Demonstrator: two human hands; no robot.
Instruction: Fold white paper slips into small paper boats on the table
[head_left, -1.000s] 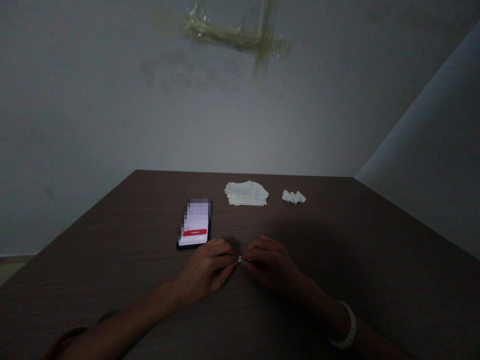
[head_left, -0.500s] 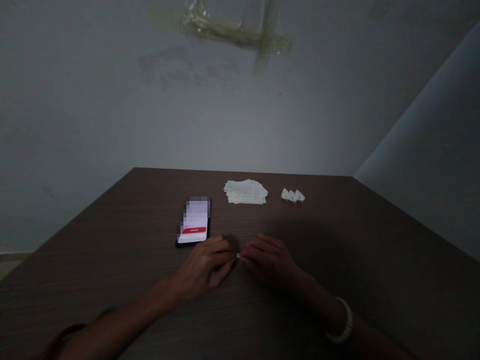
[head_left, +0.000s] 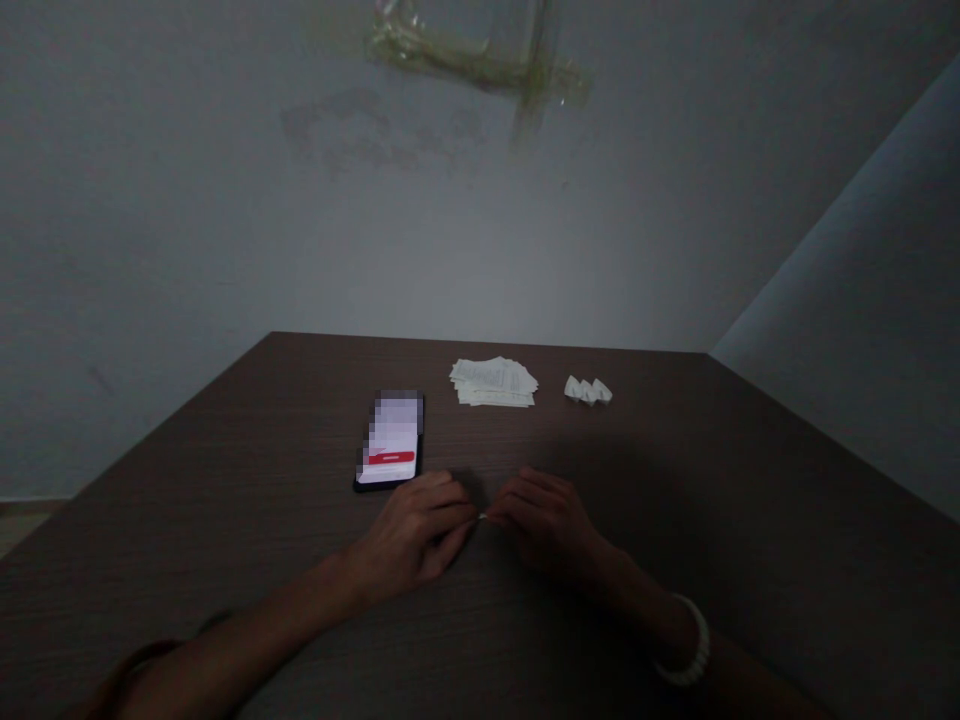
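At lower centre, our left hand (head_left: 420,525) and right hand (head_left: 544,520) are pinching a small white piece (head_left: 482,516). Our phone (head_left: 391,440) is lying left of centre

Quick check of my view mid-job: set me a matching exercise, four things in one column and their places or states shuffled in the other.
1. phone
2. stack of paper slips
3. small white piece
4. pale bracelet

A. around the right forearm
B. pinched between the left hand and the right hand
C. lying near the table's far edge, left of the folded white pieces
D. screen lit, with a red bar across it

Right pairs: 1-D, 2-C, 3-B, 4-A
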